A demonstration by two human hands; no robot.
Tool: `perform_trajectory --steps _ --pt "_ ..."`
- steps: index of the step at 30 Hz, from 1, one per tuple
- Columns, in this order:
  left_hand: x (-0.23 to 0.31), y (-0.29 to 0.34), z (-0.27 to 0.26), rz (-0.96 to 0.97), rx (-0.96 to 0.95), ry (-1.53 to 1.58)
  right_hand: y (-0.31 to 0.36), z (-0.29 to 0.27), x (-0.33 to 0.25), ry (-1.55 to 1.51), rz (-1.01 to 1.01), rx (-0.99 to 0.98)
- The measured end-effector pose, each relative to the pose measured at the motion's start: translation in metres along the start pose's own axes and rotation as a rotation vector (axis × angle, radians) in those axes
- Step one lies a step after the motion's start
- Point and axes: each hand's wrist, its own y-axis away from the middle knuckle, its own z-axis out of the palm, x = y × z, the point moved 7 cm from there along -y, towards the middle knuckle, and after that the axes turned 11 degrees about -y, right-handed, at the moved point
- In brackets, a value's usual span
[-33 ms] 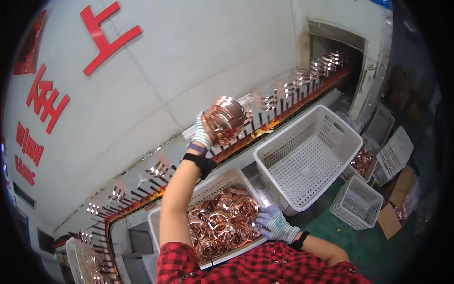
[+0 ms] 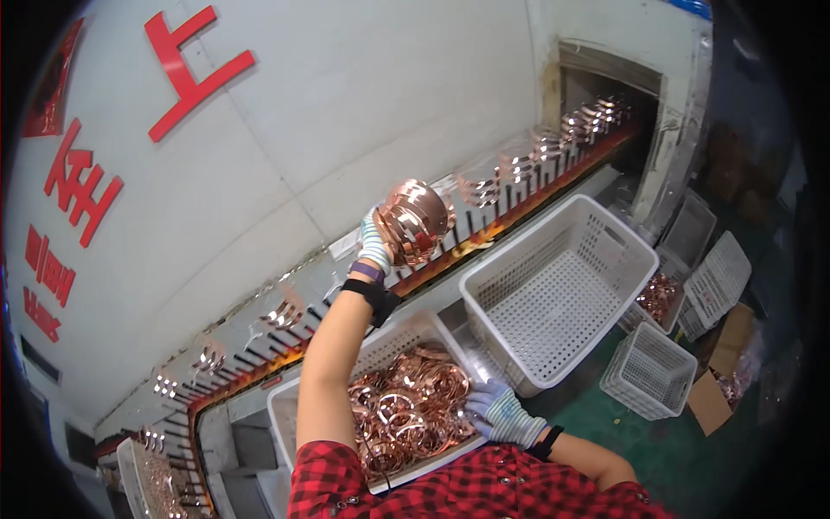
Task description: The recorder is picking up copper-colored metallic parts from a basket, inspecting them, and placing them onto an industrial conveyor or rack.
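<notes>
My left hand (image 2: 373, 242), in a striped glove, is raised to the row of upright rods and closed on a round, shiny copper-coloured piece (image 2: 417, 216) that looks like several stacked bands. Its fingers are partly hidden behind the piece. Below my left arm, a white basket (image 2: 281, 415) holds a tangled heap of copper-coloured rings (image 2: 411, 406). At that basket's right side lies my right hand (image 2: 506, 413), gloved too, with fingers stretched over the rim beside the rings and nothing visible in its grasp.
A curved conveyor track (image 2: 510, 227) with dark rods runs along the wall (image 2: 363, 104), bearing copper-coloured pieces (image 2: 478, 189). A large white perforated crate (image 2: 558, 294) stands right of the rings. Smaller crates (image 2: 648, 372) and an open cardboard box (image 2: 711, 402) stand on the green floor.
The whole view has shifted very slightly. My left hand still grips the copper-coloured piece, and my right hand stays at the basket's rim.
</notes>
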Motion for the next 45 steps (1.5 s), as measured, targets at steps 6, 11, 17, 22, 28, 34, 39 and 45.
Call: perform_trajectory --steps 6,11,17,22,28,34,39,45 --pt "-0.020 -0.161 -0.030 0.351 0.386 -0.759 0.016 0.001 0.006 0.096 0.144 0.010" --pt "-0.038 -0.188 -0.061 0.223 0.563 -0.896 0.018 0.001 0.009 0.152 0.182 -0.018" --pt "-0.049 -0.135 -0.083 -0.006 0.464 -0.056 0.018 0.000 0.010 0.122 0.176 -0.012" --pt "-0.051 -0.116 -0.096 -0.112 -0.061 0.034 0.017 -0.006 0.010 0.164 0.114 -0.078" --pt "-0.026 -0.067 -0.126 0.058 0.143 0.213 0.001 -0.034 0.013 0.061 0.001 -0.113" --pt "0.039 0.015 0.000 0.288 -0.168 0.050 -0.002 -0.105 0.035 -0.032 -0.085 -0.095" --pt "0.003 -0.051 0.076 0.085 0.037 0.004 0.009 -0.192 0.088 -0.017 -0.051 0.071" --pt "-0.043 -0.162 0.037 0.080 0.246 0.042 0.058 -0.263 0.148 0.137 0.076 0.137"
